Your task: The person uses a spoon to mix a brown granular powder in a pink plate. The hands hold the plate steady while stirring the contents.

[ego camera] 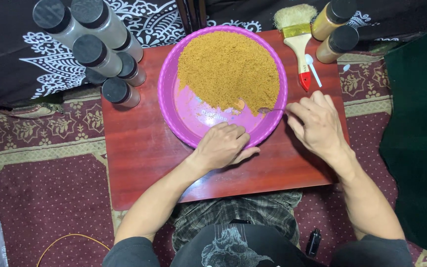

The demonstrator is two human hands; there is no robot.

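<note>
A small metal spoon [271,110] is pinched in the closed fingers of the right hand [316,123], its long axis pointed leftward into the tan powder [228,69], while the purple basin [174,106] is steadied at its near rim by the curled left hand [223,146].

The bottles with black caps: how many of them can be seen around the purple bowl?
8. Six stand in a cluster at the table's upper left, and, half hidden. Two stand at the upper right: and. More may be hidden.
</note>
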